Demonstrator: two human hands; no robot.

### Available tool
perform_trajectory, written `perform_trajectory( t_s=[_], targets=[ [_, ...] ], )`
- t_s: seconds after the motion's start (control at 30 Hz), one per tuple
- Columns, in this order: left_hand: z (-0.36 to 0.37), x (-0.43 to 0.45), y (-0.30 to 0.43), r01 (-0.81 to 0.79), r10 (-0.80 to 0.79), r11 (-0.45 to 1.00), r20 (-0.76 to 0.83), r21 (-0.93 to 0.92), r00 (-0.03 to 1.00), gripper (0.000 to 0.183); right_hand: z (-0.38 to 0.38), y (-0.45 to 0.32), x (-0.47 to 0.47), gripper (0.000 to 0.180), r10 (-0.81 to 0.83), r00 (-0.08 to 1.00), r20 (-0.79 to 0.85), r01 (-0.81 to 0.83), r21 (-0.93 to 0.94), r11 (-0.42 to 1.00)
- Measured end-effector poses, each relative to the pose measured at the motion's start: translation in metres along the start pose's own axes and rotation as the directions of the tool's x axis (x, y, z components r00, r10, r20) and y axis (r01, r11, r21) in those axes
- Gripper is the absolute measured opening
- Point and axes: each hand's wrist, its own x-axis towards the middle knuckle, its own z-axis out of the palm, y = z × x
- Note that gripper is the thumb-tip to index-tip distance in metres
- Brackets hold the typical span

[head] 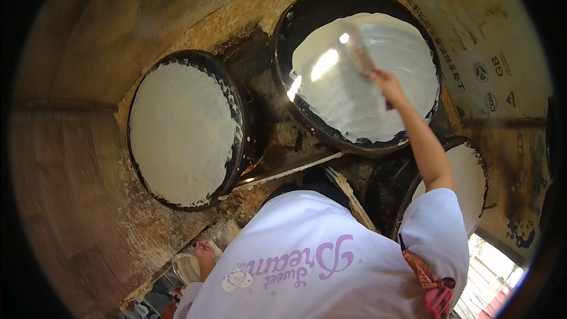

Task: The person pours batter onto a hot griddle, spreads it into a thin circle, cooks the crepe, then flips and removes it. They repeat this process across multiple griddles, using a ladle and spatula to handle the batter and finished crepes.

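Observation:
My right hand [386,85] grips a flat brown spreader [362,56], blurred at its far end. It lies over a pale sheet of batter [407,53] on the large round black griddle [305,22] at upper right. The sheet's surface looks wet and shiny, with an uneven edge and black metal showing around it. Low at the left, my left hand [205,249] hangs by my side with its fingers partly curled, close to a round container [185,268]. Whether it holds anything is too small to make out.
A second round griddle [239,150] at left bears a pale, matte sheet [181,133]. At right, my arm partly covers a third griddle [486,173] with a similar sheet. An orange glow [249,180] shows near the left griddle. Printed boards [491,62] wall the right side.

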Motion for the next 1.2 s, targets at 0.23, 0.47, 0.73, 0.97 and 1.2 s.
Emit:
perform_trajectory(
  t_s=[0.23, 0.47, 0.73, 0.97, 1.2],
  targets=[
    [-0.006, -0.004, 0.002, -0.036, 0.035, 0.999, 0.076, 0.011, 0.997, 0.020, 0.018, -0.031, 0.009, 0.035, -0.314, 0.949, -0.021, 0.211, -0.697, 0.685],
    [0.018, -0.018, -0.012, 0.012, -0.013, 0.998, -0.006, -0.060, 1.000, 0.021, -0.161, 0.058, 0.071, 0.049, 0.228, 0.874, -0.430, -0.345, -0.216, 0.913],
    [-0.011, 0.001, 0.007, 0.032, -0.031, 0.999, 0.055, -0.015, 0.998, 0.020, 0.005, -0.012, 0.033, 0.033, -0.141, 0.989, 0.032, 0.145, -0.234, 0.961],
    [-0.012, -0.007, 0.001, -0.049, 0.041, 0.998, 0.157, 0.045, 0.987, 0.020, 0.010, -0.049, 0.035, 0.023, -0.379, 0.925, -0.020, 0.264, -0.685, 0.679],
    [-0.022, 0.007, -0.001, -0.067, 0.034, 0.992, 0.282, 0.108, 0.959, 0.022, -0.152, 0.028, 0.099, 0.046, 0.296, 0.814, -0.500, -0.454, -0.231, 0.860]
  ],
)
